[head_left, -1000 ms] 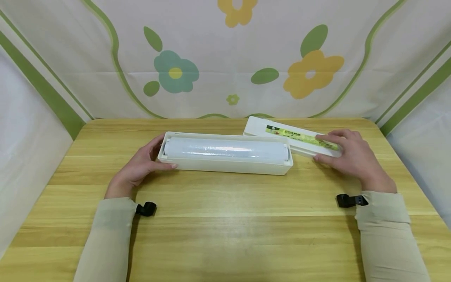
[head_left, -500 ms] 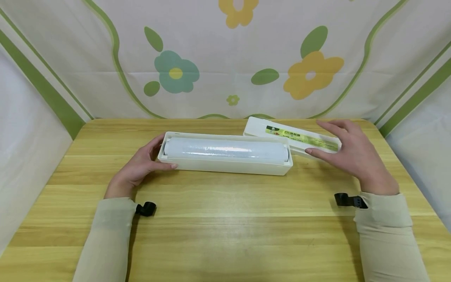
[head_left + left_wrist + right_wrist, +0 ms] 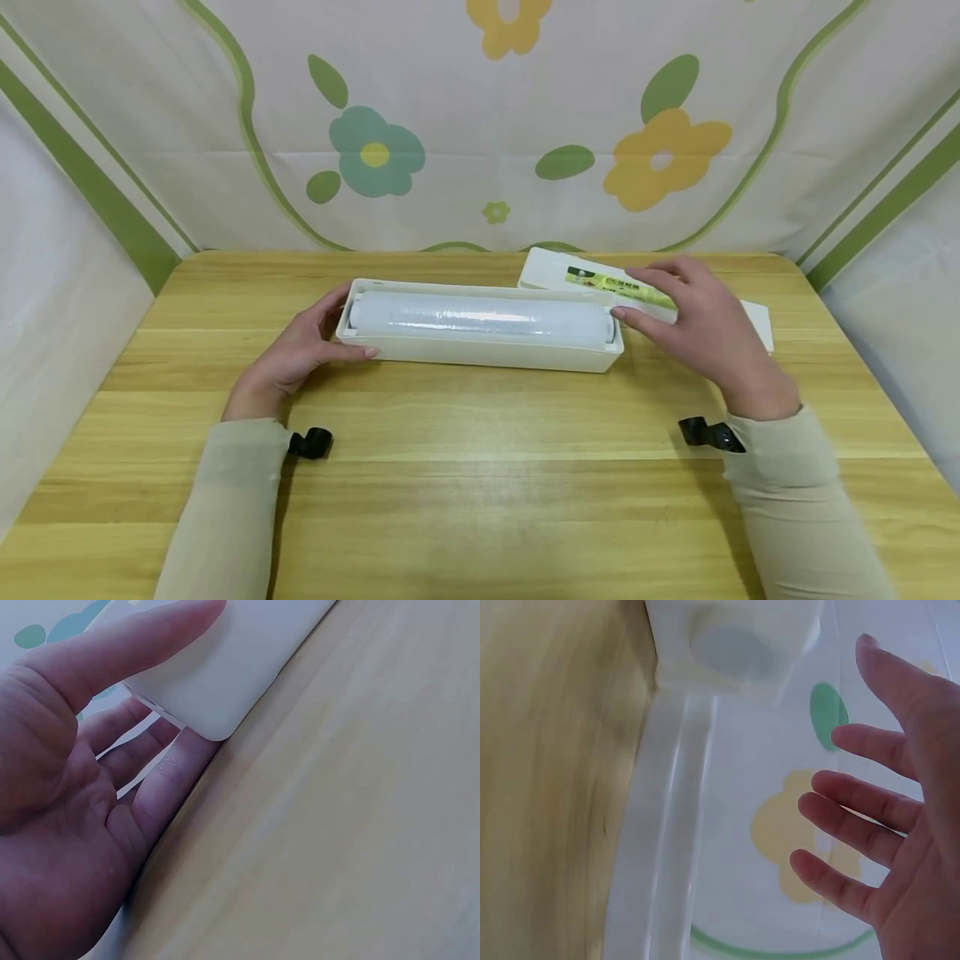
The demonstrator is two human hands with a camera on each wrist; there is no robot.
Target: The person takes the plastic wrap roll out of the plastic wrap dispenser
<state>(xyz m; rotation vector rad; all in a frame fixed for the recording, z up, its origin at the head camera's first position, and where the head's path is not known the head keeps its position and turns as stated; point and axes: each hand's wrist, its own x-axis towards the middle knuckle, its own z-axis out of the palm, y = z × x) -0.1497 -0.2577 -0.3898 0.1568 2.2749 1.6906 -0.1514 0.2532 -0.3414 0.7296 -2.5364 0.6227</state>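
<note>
A long white cling film box lies uncovered on the table, with a roll of clear cling film inside. My left hand grips its left end, thumb along the front wall and fingers behind; in the left wrist view the fingers reach around the box's end. My right hand hovers with spread fingers beside the box's right end, thumb tip close to the corner. Beneath it lies the white lid with a green label, partly hidden by the hand. In the right wrist view nothing is between my right fingers.
The wooden table carries the box and lid near its back edge. Behind it hangs a white cloth with printed flowers and green bands. More white cloth hangs at both sides.
My right hand has let go of the lid, lifted and moved left toward the box's right end. The left hand, box and lid have stayed in place.
</note>
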